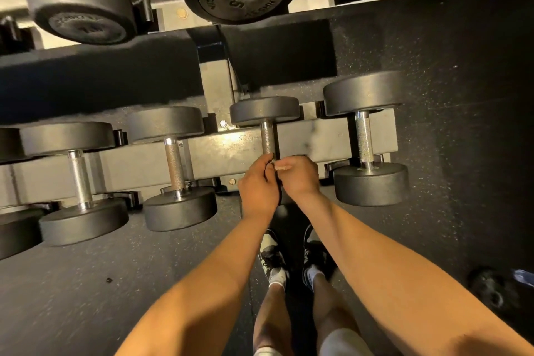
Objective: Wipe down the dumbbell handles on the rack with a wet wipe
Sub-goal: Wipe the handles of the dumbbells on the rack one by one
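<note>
While both hands meet at the near end of one dumbbell handle, the wiping looks unfinished.
The left hand and right hand touch over the lower tier of the rack, each grip narrow with fingers curled in; whether they hold the wet wipe or the bar I cannot tell, as only a pale sliver shows between them. No sheen marks which other handles are done. This dumbbell's near head is hidden, the upper tier's handles too, and the leftmost weights are cut off.
</note>
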`<state>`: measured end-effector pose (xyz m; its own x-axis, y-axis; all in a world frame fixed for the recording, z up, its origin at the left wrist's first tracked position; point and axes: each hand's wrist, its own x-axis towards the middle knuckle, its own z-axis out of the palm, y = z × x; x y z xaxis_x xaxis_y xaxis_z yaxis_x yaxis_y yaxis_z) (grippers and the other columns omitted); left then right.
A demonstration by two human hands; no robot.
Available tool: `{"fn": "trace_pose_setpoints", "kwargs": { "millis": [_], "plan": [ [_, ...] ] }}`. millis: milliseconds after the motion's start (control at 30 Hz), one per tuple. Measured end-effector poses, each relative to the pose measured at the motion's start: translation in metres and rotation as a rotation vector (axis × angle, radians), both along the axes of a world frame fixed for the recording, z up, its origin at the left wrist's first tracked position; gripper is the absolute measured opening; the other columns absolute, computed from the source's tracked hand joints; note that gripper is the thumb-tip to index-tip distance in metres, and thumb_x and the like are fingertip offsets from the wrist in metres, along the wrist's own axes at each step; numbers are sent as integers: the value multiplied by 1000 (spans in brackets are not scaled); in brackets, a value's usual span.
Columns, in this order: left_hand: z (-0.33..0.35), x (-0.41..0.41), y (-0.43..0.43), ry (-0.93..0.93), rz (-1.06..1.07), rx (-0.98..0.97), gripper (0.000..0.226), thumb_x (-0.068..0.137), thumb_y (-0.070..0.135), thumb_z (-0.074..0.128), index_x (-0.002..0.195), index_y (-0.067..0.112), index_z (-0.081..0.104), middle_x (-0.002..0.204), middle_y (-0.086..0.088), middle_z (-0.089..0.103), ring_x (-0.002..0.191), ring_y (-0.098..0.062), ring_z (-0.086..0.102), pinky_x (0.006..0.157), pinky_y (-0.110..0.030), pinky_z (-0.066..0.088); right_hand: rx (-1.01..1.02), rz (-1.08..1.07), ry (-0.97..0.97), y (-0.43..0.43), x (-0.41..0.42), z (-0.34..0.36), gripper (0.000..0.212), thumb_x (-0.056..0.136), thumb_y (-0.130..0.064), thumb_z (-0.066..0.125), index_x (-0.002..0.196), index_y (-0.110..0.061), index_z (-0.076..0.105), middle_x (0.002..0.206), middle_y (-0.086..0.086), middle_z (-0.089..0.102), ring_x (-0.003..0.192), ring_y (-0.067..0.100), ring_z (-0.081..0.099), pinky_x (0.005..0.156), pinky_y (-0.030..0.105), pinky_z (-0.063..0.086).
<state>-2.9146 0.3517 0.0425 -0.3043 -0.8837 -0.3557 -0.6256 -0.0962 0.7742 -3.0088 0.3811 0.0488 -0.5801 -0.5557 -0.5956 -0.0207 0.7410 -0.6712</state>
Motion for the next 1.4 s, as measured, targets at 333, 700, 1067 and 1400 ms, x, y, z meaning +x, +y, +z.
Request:
{"fn": "trace_pose_setpoints", "kwargs": {
  "millis": [333,700,1067,1400],
  "plan": [
    [35,-54,21,216,-47,180,28,105,19,52,130,19,64,122,9,67,110,-3,61,96,-12,46,-159,-180,-48,40,-46,51,27,104,-21,49,124,-27,66,117,-11,62,104,7,59,79,10,44],
    [16,-153,46,230,81,122,19,97,6,60,108,13,74,102,4,73,94,-5,66,90,-19,52,-88,-96,261,87,-136,33,26,99,-18,53,118,-22,70,113,0,71,102,19,65,85,30,52],
    [-13,-216,44,208,148,121,23,99,17,64,118,17,75,114,7,73,103,-3,65,93,-8,46,-76,-81,388,105,-160,-14,26,96,-20,56,116,-29,69,116,-2,67,102,26,64,83,46,54],
    [-17,-196,62,171,77,133,22,98,14,65,116,18,77,108,8,75,98,2,67,85,-3,46,-5,-51,373,106,-160,-7,26,100,-28,50,121,-35,65,123,-6,63,104,26,62,84,42,51]
  ]
}}
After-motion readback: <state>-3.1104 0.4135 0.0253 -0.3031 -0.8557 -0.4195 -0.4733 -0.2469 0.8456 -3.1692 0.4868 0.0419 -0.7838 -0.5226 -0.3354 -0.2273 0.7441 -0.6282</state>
